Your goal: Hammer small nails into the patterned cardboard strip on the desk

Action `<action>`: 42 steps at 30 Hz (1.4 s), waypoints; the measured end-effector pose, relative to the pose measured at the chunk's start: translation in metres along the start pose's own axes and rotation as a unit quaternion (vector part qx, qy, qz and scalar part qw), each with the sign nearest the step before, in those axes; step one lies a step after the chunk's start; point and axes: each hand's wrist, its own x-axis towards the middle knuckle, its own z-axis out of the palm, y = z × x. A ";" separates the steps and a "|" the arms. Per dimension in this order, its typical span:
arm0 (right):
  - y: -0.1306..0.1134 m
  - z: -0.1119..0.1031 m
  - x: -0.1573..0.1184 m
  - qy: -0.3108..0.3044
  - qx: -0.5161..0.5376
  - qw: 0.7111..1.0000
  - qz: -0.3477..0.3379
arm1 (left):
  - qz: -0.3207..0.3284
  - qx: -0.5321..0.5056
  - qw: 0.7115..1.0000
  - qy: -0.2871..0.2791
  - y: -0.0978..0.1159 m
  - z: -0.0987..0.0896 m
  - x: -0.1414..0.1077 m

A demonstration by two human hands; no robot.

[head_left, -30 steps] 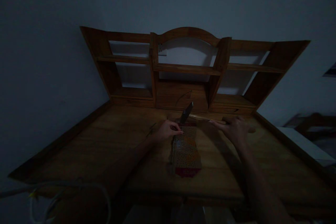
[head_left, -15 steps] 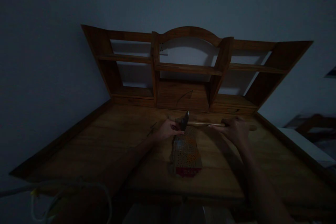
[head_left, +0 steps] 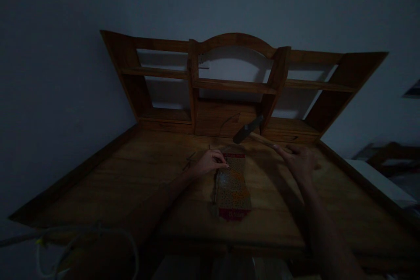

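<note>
On the left of the bench (head_left: pixel 138 175), a few thin sticks (head_left: pixel 189 160) lie just beyond the left forearm. Next comes the left hand (head_left: pixel 207 162), at the left edge of the card (head_left: pixel 233 186) near its far end, thumb and forefinger drawn together in a pinch over it; whether anything small sits between these fingers is too dark to tell. The card lies flat in the middle of the bench, its long axis running near to far, with most of its length on the near side of those fingertips. The hammer (head_left: pixel 248 130) is to the right of the left fingers and farther off, its head apart from them and seemingly raised, slanting from near left to far right. Its handle runs rightward and nearer into the right hand (head_left: pixel 300 162), whose fingers are closed round it. The left hand is the closer one to the card.
</note>
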 end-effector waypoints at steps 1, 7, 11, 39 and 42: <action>-0.001 0.000 0.000 0.000 -0.006 1.000 0.002 | 0.010 0.011 1.000 0.005 0.001 -0.001 0.000; -0.003 0.002 -0.002 0.001 -0.035 0.999 -0.034 | 0.022 0.047 0.998 0.030 0.004 -0.010 0.001; 0.000 0.005 -0.002 0.015 -0.057 0.998 -0.020 | 0.028 0.042 0.998 0.048 -0.001 -0.013 0.004; -0.006 0.000 -0.001 -0.037 -0.022 0.999 0.017 | 0.044 0.098 0.993 0.039 0.004 -0.009 0.000; -0.012 -0.005 -0.002 -0.048 -0.039 0.997 -0.036 | 0.039 0.105 0.993 0.038 0.009 -0.008 0.000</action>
